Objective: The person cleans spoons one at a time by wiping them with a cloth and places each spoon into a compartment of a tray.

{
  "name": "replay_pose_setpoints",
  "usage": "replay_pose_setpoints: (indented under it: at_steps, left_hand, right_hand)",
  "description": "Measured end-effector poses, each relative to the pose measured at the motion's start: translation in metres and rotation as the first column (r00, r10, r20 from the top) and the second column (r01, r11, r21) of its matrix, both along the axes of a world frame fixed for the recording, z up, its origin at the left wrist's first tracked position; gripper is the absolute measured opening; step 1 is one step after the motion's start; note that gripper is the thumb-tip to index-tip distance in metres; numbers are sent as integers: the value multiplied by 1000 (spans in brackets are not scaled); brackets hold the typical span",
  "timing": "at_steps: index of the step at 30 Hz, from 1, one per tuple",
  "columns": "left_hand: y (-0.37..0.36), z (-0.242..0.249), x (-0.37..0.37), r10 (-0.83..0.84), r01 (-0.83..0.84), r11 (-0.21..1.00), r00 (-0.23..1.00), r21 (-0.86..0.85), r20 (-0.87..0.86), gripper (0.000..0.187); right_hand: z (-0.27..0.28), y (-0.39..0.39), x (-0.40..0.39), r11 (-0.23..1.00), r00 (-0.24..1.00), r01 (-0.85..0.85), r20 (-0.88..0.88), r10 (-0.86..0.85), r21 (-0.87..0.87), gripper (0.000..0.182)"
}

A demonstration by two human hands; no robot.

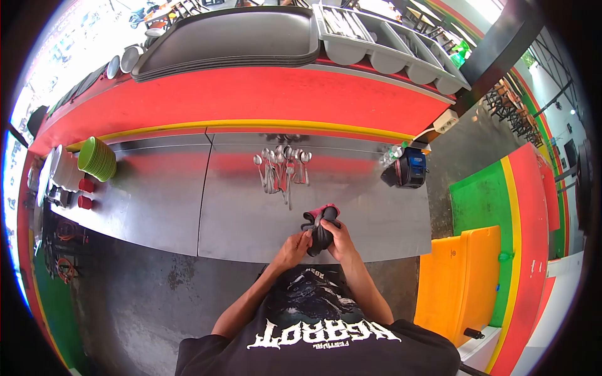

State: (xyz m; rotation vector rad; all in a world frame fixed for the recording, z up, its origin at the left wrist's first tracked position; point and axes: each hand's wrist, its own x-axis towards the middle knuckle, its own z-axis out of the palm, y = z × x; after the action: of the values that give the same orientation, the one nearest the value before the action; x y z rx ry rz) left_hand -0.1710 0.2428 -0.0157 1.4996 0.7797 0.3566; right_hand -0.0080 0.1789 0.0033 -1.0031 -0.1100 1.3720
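Both hands meet over the near edge of the brushed steel tabletop: the right hand has its fingers wrapped shut around a dark grey cloth with a pink edge, while the left hand pinches the cloth's near side, something slim possibly inside the folds, hard to tell. The bundle's long axis runs away from the body toward the loose pile of metal spoons, which lies just beyond with nothing between; stacked green bowls sit well apart on the left, a black and blue device on the right.
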Motion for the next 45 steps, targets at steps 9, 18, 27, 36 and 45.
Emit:
replay_pose_setpoints:
  at_steps: [9, 18, 27, 36, 45]
  left_hand:
    - [0, 13, -13, 14, -14, 999, 1000, 49, -7, 43]
    - [-6, -8, -22, 209, -215, 966, 976, 145, 53, 26]
    - [9, 2, -9, 258, -251, 964, 963, -85, 82, 37]
    - [12, 19, 8, 378, -389, 921, 907, 24, 184, 21]
    - [25, 5, 11, 597, -493, 801, 694, -339, 401, 29]
  right_hand:
    - [-26, 18, 13, 996, 985, 74, -160, -64, 57, 36]
    - [-23, 2, 44, 966, 965, 205, -198, -173, 159, 47]
    - [-43, -13, -15, 999, 935, 41, -352, -29, 27, 46]
    - [-30, -3, -29, 984, 982, -148, -99, 158, 104, 32]
    - [-47, 4, -34, 990, 987, -95, -117, 107, 103, 36]
